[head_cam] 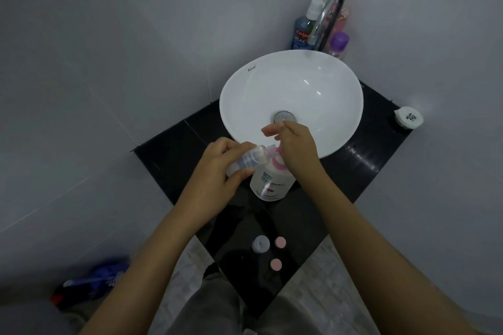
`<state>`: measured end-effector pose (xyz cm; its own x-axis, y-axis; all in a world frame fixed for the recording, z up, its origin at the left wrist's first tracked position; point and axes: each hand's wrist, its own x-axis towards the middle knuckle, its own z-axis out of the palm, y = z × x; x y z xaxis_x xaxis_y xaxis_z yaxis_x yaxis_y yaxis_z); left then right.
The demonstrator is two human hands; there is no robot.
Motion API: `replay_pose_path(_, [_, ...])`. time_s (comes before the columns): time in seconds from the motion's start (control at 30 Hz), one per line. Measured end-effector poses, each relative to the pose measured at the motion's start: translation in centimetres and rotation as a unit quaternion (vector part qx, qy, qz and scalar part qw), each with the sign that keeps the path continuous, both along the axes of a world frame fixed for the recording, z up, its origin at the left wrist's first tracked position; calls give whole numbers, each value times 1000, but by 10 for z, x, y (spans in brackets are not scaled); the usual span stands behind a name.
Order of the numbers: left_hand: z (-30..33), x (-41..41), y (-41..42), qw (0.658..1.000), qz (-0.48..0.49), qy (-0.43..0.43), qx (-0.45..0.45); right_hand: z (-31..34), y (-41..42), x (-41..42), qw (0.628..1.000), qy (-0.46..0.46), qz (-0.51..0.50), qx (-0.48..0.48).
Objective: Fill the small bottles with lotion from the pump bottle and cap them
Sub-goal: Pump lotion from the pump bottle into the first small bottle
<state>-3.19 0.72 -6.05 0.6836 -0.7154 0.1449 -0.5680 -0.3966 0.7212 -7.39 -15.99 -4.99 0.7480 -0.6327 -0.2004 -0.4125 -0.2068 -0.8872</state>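
A white pump bottle [272,185] with a pink pump head stands on the black counter [168,152] in front of the sink. My left hand [215,174] holds a small clear bottle [246,162], tilted with its mouth against the pink nozzle. My right hand [296,147] rests palm-down on top of the pump head, fingers spread toward the basin. Nearer to me on the counter stand another small clear bottle [260,244] and two pink caps [280,242] [275,264].
A white oval basin [334,84] fills the counter's back, under a chrome tap [328,13]. A mouthwash bottle [304,27] and a purple-capped bottle [338,45] stand behind it. A white round container [408,117] sits at the right corner. Blue packaging [92,283] lies on the floor.
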Motion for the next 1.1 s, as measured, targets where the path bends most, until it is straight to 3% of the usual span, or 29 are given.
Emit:
replay_pose_path(0.1, [-4,1,-1,1000,-1,-1,17,-5,2,-1,999,18,16,-33])
replay_pose_path(0.53, [1,1,1,999,2,32,2,8,-1,0,999,0,36,-21])
replay_pose_path(0.63, [5,1,1,999,1,37,-8,15,-2,0,997,-46,12,56])
replay_pose_path(0.7, [5,1,1,999,4,34,-8,15,0,-1,996,-66,3,53])
replay_pose_path(1.1, [-6,1,-1,999,-5,20,24,-9,3,-2,1000,11,17,3])
